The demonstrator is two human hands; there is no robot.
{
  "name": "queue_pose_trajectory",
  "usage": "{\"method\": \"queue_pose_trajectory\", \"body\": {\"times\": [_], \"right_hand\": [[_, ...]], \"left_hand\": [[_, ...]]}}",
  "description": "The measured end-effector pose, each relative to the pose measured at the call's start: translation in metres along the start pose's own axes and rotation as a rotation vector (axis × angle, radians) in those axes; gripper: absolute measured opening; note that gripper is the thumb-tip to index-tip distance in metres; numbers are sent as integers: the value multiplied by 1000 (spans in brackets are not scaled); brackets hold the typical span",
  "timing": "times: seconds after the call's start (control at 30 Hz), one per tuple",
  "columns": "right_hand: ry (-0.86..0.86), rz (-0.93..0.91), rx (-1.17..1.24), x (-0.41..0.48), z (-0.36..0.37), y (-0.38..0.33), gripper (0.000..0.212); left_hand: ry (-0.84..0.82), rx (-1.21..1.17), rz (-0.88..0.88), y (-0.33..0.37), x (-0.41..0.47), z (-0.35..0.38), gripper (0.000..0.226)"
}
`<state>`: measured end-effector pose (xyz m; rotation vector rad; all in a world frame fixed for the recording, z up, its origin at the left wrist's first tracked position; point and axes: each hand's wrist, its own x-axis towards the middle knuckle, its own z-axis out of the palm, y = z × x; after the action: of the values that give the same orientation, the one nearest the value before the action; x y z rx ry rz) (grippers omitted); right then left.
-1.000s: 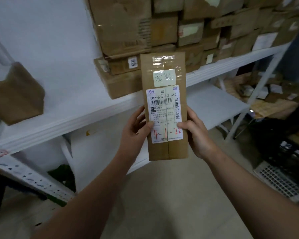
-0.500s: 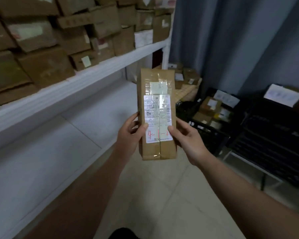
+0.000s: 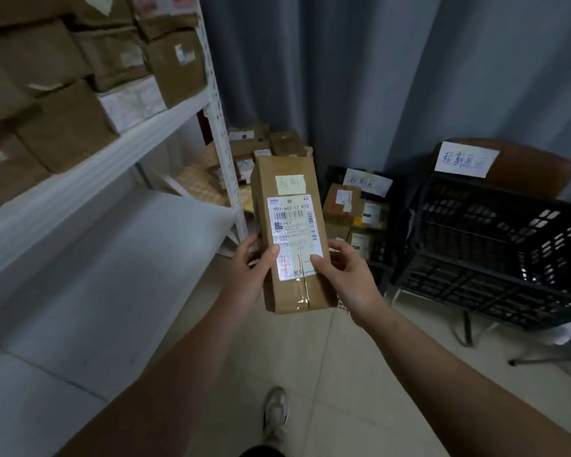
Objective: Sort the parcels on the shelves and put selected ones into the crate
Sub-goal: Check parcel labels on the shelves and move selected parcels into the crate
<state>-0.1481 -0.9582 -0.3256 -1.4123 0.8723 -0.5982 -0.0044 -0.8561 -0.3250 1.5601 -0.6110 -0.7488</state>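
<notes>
Clamped low on tall brown cardboard parcel (image 3: 292,225): left hand (image 3: 248,278) and right hand (image 3: 346,278); long axis rising above fingers. Right of fingers, nearer right hand: black plastic lattice crate (image 3: 475,225).

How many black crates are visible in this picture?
2. A large crate stands at the right, below a white sign. A smaller crate, holding parcels, sits left of it by the curtain. More may be hidden.
</notes>
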Motion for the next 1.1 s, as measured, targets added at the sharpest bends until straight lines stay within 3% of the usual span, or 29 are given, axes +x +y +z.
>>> {"method": "queue_pose_trajectory", "body": {"times": [0.27, 0.33, 0.53, 0.67, 0.77, 0.87, 1.1], "right_hand": [[86, 131, 65, 118, -1, -2, 43], [112, 212, 152, 137, -11, 0, 42], [115, 388, 223, 195, -56, 9, 65], [148, 374, 205, 248, -99, 21, 75], [124, 358, 200, 298, -134, 33, 72], [85, 355, 209, 349, -161, 64, 65], [12, 536, 40, 444, -173, 179, 42]], "left_hand": [[-183, 32, -190, 11, 147, 18, 15], [-218, 23, -254, 6, 175, 28, 27], [-408, 130, -362, -13, 238, 80, 46], [-440, 210, -328, -18, 283, 126, 34], [-458, 221, -298, -33, 328, 164, 27], [-432, 294, -284, -69, 370, 198, 37], [-367, 280, -449, -186, 426, 231, 33]]}}
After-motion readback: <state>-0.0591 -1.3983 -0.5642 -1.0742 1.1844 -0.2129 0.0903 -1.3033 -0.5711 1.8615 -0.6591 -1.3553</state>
